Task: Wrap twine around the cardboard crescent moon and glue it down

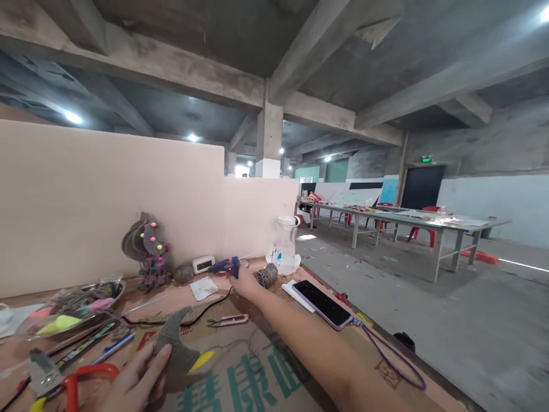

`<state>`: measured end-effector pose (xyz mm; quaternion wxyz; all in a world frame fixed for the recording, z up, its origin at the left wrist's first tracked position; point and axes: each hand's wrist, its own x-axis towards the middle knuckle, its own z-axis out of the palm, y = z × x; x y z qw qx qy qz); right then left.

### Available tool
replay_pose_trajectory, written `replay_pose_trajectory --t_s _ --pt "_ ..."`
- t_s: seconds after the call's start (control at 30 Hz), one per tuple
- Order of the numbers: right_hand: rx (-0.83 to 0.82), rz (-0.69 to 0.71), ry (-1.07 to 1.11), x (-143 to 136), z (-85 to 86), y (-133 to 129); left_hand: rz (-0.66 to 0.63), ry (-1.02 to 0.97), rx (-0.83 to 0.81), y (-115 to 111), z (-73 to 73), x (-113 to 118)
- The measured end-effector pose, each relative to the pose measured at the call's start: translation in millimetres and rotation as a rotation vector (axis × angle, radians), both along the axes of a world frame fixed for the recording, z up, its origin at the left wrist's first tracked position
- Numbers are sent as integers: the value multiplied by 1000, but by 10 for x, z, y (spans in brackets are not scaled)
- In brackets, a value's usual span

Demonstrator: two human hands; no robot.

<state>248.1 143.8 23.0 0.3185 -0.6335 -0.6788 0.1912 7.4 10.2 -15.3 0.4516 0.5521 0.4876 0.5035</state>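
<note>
Roughly: left hand has the gray crescent, right hand is at the glue gun.
Clock hub = pink snips. Crescent at 8, pinched at its outer edge, left fingers narrow on it; looks chosen to keep the face and hollow uncovered. Gun at 12, right hand on its handle end; fingers mostly hidden, can't tell if the grip is closed. Black cable trails toward 9, likely routed away from the phone at 3. Twine spool at 1, just beside the right hand. Snips lie between both hands, presumably handy for either. Red-handled shears at 8, farther out, metal bowl at 9: bulky stuff kept aside, I'd guess.
</note>
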Motion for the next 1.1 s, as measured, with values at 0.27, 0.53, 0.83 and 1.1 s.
replay_pose_trajectory --t_s 0.27,0.53,0.83,1.1 --pt "-80 232 274 182 257 -414 -8 -98 1 -72 59 7" --pt "0 315 489 140 234 -1030 3 -176 -96 -112 137 44" --pt "39 236 531 41 -78 -1145 -45 -164 -44 18 -54 62" --pt "14 218 512 -14 -133 -1301 67 -190 -178 -89 346 110"
